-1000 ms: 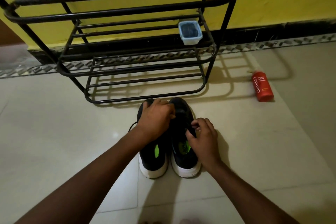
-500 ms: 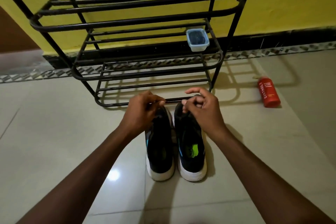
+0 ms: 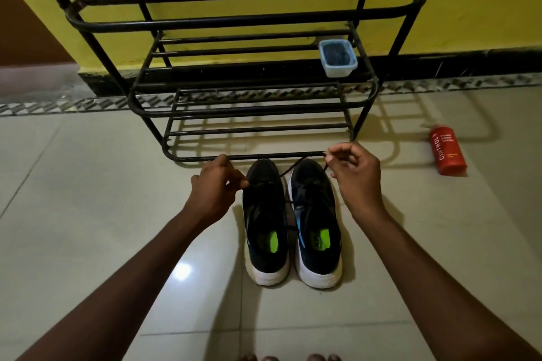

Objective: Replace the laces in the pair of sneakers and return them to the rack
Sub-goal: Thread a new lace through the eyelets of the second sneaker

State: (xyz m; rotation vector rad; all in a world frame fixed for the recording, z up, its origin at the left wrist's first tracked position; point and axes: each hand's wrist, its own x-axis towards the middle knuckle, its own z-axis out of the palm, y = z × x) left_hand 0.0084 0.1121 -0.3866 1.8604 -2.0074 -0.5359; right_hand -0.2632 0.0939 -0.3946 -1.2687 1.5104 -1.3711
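A: Where is the pair of sneakers [image 3: 316,214] placed?
B: On the floor [image 3: 88,214], at six o'clock of the rack [image 3: 234,20], toes near its lowest bar.
A: How are the hands held?
B: A black lace [image 3: 293,167] is pinched by the left hand [image 3: 217,184] at nine o'clock of the toes, and by the right hand [image 3: 355,176] at two o'clock.

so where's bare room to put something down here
Bare floor left of the left hand, and between the right hand and the red bottle. The rack's lowest shelf is bare. Crowded at the sneakers, where both hands pinch lace.
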